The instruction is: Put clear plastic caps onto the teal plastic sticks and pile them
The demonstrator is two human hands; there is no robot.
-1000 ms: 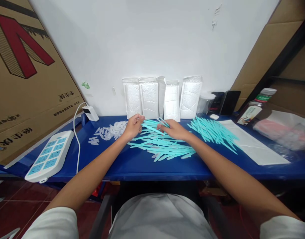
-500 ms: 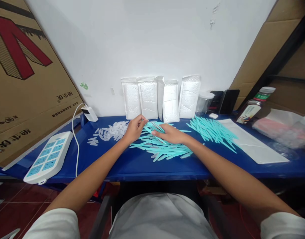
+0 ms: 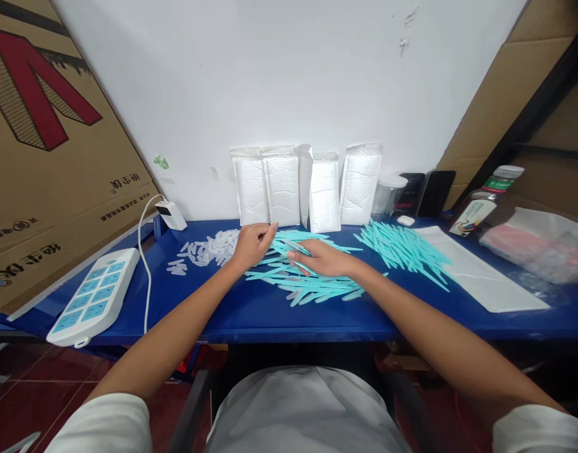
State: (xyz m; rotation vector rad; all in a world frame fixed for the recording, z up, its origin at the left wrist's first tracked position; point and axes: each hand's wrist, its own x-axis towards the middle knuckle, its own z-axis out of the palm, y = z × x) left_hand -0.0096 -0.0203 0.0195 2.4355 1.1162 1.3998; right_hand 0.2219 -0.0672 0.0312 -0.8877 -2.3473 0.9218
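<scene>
A loose heap of thin turquoise plastic sticks (image 3: pixel 312 280) lies in the middle of the blue table (image 3: pixel 251 314). My right hand (image 3: pixel 319 258) rests on this heap, fingers curled around one turquoise stick that points left. My left hand (image 3: pixel 253 242) hovers just left of it, fingertips pinched together near the stick's tip; what they hold is too small to make out. A pile of small clear plastic caps (image 3: pixel 213 248) sits left of my left hand. A second, tidier bunch of turquoise sticks (image 3: pixel 402 248) lies to the right.
Several white padded envelopes (image 3: pixel 310 185) lean on the wall behind the heap. A white power strip (image 3: pixel 93 296) and charger (image 3: pixel 172 215) sit at the left, cardboard boxes (image 3: pixel 48 145) beyond. A white sheet (image 3: pixel 477 270), phones (image 3: pixel 427 192), a bottle (image 3: pixel 484 201) and plastic bags (image 3: pixel 538 242) are right.
My right hand slid left and nearer across the heap and closed on a stick. My left hand shifted slightly, staying pinched beside it.
</scene>
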